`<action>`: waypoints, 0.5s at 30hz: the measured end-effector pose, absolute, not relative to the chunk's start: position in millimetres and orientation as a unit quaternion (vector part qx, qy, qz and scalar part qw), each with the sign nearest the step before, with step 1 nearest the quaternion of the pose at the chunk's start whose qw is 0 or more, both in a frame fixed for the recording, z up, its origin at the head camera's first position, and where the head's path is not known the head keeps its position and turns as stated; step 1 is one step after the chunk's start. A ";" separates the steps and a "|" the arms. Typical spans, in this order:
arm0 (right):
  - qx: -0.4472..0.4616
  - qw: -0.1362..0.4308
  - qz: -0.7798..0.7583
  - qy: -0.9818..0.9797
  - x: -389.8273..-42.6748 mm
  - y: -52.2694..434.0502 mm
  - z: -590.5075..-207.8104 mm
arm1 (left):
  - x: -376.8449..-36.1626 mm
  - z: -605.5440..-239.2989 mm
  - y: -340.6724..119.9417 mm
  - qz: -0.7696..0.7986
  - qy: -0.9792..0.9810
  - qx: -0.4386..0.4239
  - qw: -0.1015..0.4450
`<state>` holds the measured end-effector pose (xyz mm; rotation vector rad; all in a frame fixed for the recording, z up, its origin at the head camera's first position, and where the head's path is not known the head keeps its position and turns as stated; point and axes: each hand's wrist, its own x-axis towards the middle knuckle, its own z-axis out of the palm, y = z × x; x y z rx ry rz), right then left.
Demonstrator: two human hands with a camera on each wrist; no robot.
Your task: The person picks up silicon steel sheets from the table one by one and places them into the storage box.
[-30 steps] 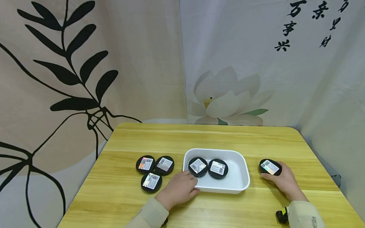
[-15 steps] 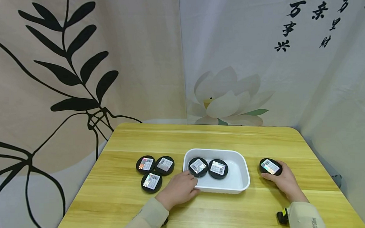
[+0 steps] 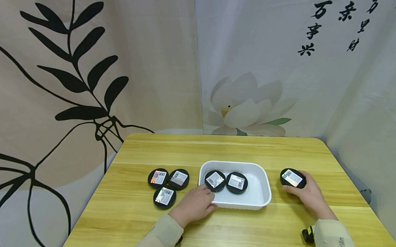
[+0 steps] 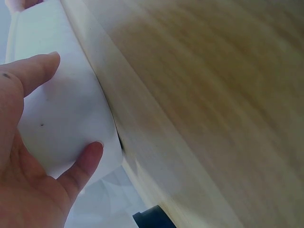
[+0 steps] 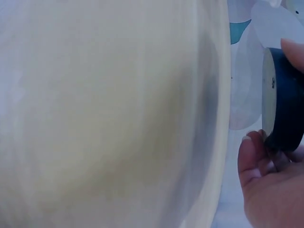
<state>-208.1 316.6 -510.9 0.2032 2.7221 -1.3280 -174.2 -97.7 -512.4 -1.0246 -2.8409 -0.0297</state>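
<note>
Head view. The white tray (image 3: 237, 205) sits about midway between the left and right edges of the desk (image 3: 246, 234). In its left-hand part lie a first disc (image 3: 215, 181) and a second disc (image 3: 236, 183), both black, labels up, touching or nearly so. Outside, toward the desk's left edge, a trio of discs (image 3: 164, 197) lies in a close group, two farther from me and one nearer. My left hand (image 3: 194, 204) is curled at the tray's near left corner. My right hand (image 3: 308, 192), well apart from it, grips the sixth disc (image 3: 292, 178) by its side, between tray and right desk edge, label up.

Tally: two in the tray, one in hand, three outside. I judge the work partway. Not yet done: the sixth disc is not set down. Whether the tray is being filled or unloaded, I cannot tell from this.

Left wrist view. Two of my digits rest spread on the tray's outer wall; I read this as steadying. The tray's contents are hidden. A dark object (image 4: 154, 218) at the bottom is too cut off to identify.

Right wrist view. My fingers clasp the sixth disc from opposite sides; its pale underside shows, so I judge it clear of the desk.
</note>
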 end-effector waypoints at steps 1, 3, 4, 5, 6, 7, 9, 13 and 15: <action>0.067 0.053 -0.437 0.895 -208.4 315.9 -508.7 | -174.5 -512.4 -97.6 -0.010 -0.939 -0.338 0.060; 0.066 0.052 -0.438 0.895 -208.7 314.5 -504.5 | -175.0 -512.7 -97.4 -0.010 -0.939 -0.338 0.061; 0.066 0.050 -0.438 0.895 -208.9 313.7 -502.4 | -175.1 -512.6 -97.3 -0.010 -0.939 -0.338 0.061; 0.064 0.046 -0.436 0.897 -209.1 313.0 -500.5 | -175.1 -512.6 -97.3 -0.010 -0.939 -0.338 0.062; 0.062 0.043 -0.435 0.897 -209.2 312.4 -498.5 | -175.0 -512.4 -97.3 -0.010 -0.939 -0.338 0.062; 0.060 0.041 -0.433 0.899 -209.1 311.8 -496.4 | -175.0 -512.3 -97.2 -0.010 -0.939 -0.338 0.063; 0.057 0.035 -0.428 0.901 -209.0 310.5 -492.5 | -174.7 -512.0 -97.3 -0.009 -0.939 -0.338 0.064; 0.051 0.026 -0.422 0.905 -208.7 307.5 -485.8 | -174.9 -512.4 -97.4 -0.009 -0.939 -0.339 0.062; 0.049 0.024 -0.422 0.905 -208.8 305.1 -482.7 | -174.8 -512.0 -97.7 -0.010 -0.939 -0.338 0.061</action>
